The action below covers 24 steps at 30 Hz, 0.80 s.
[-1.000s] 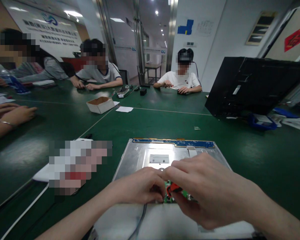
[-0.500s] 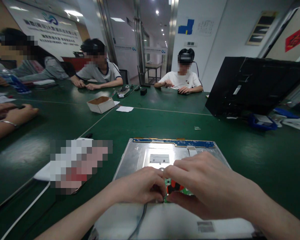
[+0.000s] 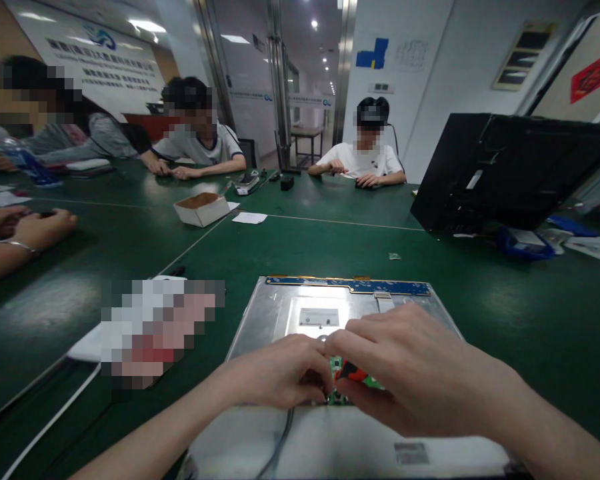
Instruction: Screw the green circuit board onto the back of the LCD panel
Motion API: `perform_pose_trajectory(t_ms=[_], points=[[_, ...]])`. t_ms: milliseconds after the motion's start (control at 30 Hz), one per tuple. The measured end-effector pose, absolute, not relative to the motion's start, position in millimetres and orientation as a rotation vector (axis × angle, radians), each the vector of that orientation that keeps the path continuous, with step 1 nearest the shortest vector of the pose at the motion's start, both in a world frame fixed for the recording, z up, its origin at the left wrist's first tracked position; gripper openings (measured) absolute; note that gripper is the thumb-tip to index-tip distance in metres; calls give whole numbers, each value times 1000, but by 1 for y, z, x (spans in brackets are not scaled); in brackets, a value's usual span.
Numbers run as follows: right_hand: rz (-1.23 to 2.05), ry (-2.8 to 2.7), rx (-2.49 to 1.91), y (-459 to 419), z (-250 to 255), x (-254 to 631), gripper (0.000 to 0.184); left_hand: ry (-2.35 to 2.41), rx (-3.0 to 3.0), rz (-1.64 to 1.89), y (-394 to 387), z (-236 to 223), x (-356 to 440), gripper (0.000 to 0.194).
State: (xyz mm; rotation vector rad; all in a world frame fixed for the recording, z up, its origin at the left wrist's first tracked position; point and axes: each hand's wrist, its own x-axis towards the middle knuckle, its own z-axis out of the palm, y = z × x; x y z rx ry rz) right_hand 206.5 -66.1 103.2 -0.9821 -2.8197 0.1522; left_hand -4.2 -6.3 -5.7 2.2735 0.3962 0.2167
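A display panel (image 3: pixel 260 320) lies back side up before me, its metal back facing up and a blue circuit strip (image 3: pixel 320 285) along its far edge. At its middle is a green circuit board (image 3: pixel 338 397), largely covered by my hands. My right hand (image 3: pixel 405 367) curls over the board with its fingers closed round a red-and-black object (image 3: pixel 351 372), perhaps a tool's handle; most of it is hidden. Beside it, my left hand (image 3: pixel 295 370) pinches at the board's left edge, where a dark cable (image 3: pixel 283 437) runs out toward me. What its fingertips hold is hidden.
A phone-like object (image 3: pixel 175 333), blurred out, lies left with a white cable (image 3: pixel 50 427). Farther off are an open box (image 3: pixel 203 210), a paper (image 3: pixel 250 218) and a small packet (image 3: pixel 395 256). A large black monitor (image 3: pixel 510 173) stands at right. Several people sit around the green table.
My right thumb has come up a little and its fingers have closed further round the red-and-black object, which now shows less. My left hand stays almost still.
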Motion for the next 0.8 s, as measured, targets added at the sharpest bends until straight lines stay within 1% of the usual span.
perform_pose_trajectory(t_ms=[167,367,533,800], points=[[173,-2794,-963,-67,103,205,15,408,2338,170,-6,-7,-5,13],[181,-2804,-981,-67,104,205,10,405,2310,210,-6,-6,-4,18],[179,-2801,-958,-67,103,206,8,408,2310,197,-6,-4,-5,16],[167,-2813,-947,-67,103,206,9,396,2292,208,-5,-7,-4,19]])
